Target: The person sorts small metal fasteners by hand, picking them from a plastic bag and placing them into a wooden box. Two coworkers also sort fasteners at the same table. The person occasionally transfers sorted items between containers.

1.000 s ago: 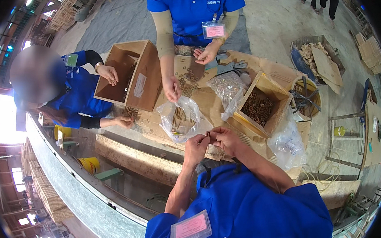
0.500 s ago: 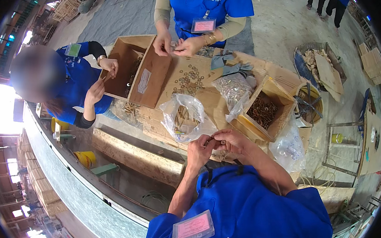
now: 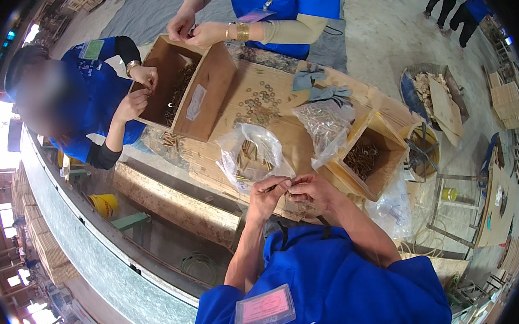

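Note:
My left hand [image 3: 267, 197] and my right hand [image 3: 313, 191] meet at the near edge of a cardboard-covered table [image 3: 208, 169]. The fingers of both are pinched together on something too small to make out. Just beyond my left hand lies an opened clear plastic bag [image 3: 227, 154] with long brass-coloured bolts [image 3: 254, 153] inside. To the right of my hands stands a wooden box [image 3: 387, 139] partly filled with bolts [image 3: 361, 159]. A fuller clear bag of small hardware [image 3: 325, 123] leans near it. Loose washers [image 3: 257, 104] are scattered over the middle of the cardboard.
Across the table and at the left, two co-workers [image 3: 270, 12] [image 3: 93, 87] handle small pieces over a larger wooden box [image 3: 206, 113]. Grey gloves [image 3: 322, 89] lie at the back. A bucket [image 3: 432, 151] stands right; a long metal-edged bench [image 3: 114, 254] runs along the left.
The far co-worker's hands have moved left, to above the large wooden box. My hands stay together, with the fingers shifted slightly. The view has tilted a little.

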### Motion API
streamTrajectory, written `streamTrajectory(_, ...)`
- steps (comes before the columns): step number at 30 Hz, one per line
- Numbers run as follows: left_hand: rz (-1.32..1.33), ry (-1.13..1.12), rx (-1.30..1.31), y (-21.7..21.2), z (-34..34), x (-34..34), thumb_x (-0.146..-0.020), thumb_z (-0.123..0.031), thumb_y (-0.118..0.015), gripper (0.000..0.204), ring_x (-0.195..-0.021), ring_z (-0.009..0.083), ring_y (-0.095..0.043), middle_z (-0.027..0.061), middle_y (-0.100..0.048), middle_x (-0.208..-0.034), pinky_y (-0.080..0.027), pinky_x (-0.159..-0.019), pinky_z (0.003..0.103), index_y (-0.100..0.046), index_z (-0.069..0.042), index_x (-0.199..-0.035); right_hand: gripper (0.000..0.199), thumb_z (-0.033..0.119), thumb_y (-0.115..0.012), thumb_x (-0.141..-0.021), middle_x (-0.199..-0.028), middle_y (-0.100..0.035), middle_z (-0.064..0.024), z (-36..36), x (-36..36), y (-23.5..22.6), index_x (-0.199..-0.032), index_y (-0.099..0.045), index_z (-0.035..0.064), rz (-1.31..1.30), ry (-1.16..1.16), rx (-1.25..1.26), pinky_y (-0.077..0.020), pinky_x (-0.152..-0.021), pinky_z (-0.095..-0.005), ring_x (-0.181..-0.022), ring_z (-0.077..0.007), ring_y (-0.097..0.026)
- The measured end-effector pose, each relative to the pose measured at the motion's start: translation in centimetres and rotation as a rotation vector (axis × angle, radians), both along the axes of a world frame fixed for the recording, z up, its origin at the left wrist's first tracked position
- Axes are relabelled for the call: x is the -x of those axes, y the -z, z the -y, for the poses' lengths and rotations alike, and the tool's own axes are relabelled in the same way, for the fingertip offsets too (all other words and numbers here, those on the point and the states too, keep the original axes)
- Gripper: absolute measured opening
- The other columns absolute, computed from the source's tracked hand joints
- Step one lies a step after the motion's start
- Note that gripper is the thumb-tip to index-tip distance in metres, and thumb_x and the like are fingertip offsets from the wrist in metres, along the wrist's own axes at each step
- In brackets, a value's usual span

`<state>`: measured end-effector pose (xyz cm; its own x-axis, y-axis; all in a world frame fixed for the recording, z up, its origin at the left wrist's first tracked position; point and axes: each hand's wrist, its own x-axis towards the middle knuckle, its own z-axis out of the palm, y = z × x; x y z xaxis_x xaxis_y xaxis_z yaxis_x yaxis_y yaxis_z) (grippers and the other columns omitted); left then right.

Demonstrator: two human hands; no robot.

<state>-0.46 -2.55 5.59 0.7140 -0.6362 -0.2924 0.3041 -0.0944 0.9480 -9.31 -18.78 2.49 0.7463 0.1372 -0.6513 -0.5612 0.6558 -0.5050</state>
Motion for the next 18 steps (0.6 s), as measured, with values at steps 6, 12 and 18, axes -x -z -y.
streamTrajectory(6, -0.134, -0.318, 0.491, 1.1, -1.9, -2.6, -0.094, -0.021, -0.063, 0.017, -0.068, 0.0118, -0.052, 0.0075, -0.063, -0.089, -0.039, -0.058, 0.025, -0.065, -0.004, -0.091, 0.032, 0.006, -0.065, -0.089, -0.107, -0.065, -0.0134, -0.2, -0.5, 0.1, -0.119, -0.056, -0.0043, 0.064, 0.063, -0.035, -0.0562, -0.076, -0.0261, -0.094, -0.0193, -0.067)
streamTrajectory(12, -0.386, -0.439, 0.521, 4.1, -1.3, -7.5, -0.095, -0.027, -0.061, 0.016, -0.065, 0.0138, -0.056, 0.0029, -0.059, -0.075, -0.037, -0.042, 0.023, -0.058, -0.011, -0.096, 0.037, 0.001, -0.054, -0.094, -0.130, -0.054, -0.0207, -1.0, 1.6, 1.2, -0.129, -0.047, -0.0071, 0.002, 0.126, -0.092, -0.0546, -0.092, -0.0299, -0.116, -0.0274, -0.059)
streamTrajectory(18, 0.505, -0.078, -0.834, 9.9, 0.6, -9.4, -0.085, -0.027, -0.061, 0.026, -0.070, 0.0323, -0.067, 0.0183, -0.067, -0.077, -0.053, -0.060, 0.042, -0.067, -0.002, -0.092, 0.045, -0.001, -0.049, -0.095, -0.139, -0.046, -0.0214, -1.4, 1.8, 0.7, -0.139, -0.037, -0.0075, -0.112, 0.237, -0.086, -0.0481, -0.102, -0.0368, -0.128, -0.0328, -0.048)
